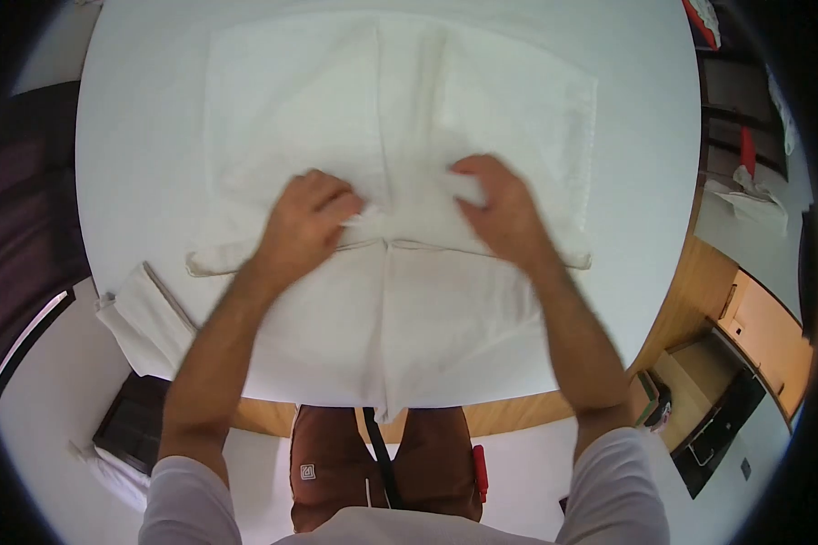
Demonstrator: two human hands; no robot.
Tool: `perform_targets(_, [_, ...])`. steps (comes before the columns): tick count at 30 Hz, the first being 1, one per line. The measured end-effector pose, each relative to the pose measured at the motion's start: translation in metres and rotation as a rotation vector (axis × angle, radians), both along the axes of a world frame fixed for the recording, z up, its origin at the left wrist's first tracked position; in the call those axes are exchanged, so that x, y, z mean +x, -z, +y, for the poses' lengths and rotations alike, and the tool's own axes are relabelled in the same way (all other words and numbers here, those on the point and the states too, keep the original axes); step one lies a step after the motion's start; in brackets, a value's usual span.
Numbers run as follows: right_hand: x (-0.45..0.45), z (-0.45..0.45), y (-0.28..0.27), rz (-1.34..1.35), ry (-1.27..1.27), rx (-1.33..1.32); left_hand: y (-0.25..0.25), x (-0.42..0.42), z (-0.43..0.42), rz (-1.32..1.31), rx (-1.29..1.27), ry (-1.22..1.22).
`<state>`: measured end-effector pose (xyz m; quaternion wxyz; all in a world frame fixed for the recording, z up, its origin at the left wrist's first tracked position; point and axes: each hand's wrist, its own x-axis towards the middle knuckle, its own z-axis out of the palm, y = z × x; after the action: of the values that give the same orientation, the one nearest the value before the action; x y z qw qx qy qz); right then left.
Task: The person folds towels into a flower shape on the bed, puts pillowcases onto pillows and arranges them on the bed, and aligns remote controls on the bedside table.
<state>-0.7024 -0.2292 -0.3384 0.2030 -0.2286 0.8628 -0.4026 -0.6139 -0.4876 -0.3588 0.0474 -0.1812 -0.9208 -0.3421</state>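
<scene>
A large cream-white cloth (318,100) lies spread in front of me, with a crease or seam down its middle. Its near part (454,291) is bounded by a crosswise edge and hangs a little over the table's front. My left hand (311,218) is closed, its fingertips pinching a small bit of white fabric left of the centre line. Right of that line my right hand (504,209) is over the cloth, thumb and forefinger apart and nothing visible between them. Both hands are slightly blurred.
A white-topped table (645,154) with a rounded outline carries the cloth. Another folded cream cloth (145,318) lies at its left front edge. A dark box-like object (134,418) stands below left. At the lower right is an open drawer or cabinet (713,400).
</scene>
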Motion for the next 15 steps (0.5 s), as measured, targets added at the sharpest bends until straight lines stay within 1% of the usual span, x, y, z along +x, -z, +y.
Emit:
perform_targets(1, [0.018,-0.014,0.007,-0.099,0.044,0.013,0.005,0.005,0.009,-0.015,-0.02,0.011])
perform_targets(2, [0.032,-0.022,0.018,0.011,-0.012,-0.009,0.007,0.012,0.015,-0.036,-0.038,0.02])
perform_targets(5, [0.064,-0.039,0.019,-0.018,0.034,-0.034,0.011,0.026,0.016,-0.014,-0.107,0.076])
perform_targets(7, [0.073,-0.041,0.021,-0.05,0.081,-0.09,0.007,0.032,0.015,-0.018,-0.091,0.102])
perform_targets(10, [0.083,-0.039,0.014,-0.085,0.065,-0.129,0.006,0.038,0.018,0.0,-0.14,0.096])
perform_targets(13, [0.099,-0.045,0.014,0.094,-0.046,-0.029,-0.002,0.043,0.023,0.004,-0.186,0.02])
perform_targets(14, [0.104,-0.046,0.014,0.154,-0.049,0.009,-0.007,0.048,0.025,0.001,-0.192,-0.013])
perform_targets(15, [0.108,-0.048,0.013,0.212,-0.053,0.047,-0.015,0.056,0.024,-0.015,-0.198,-0.158])
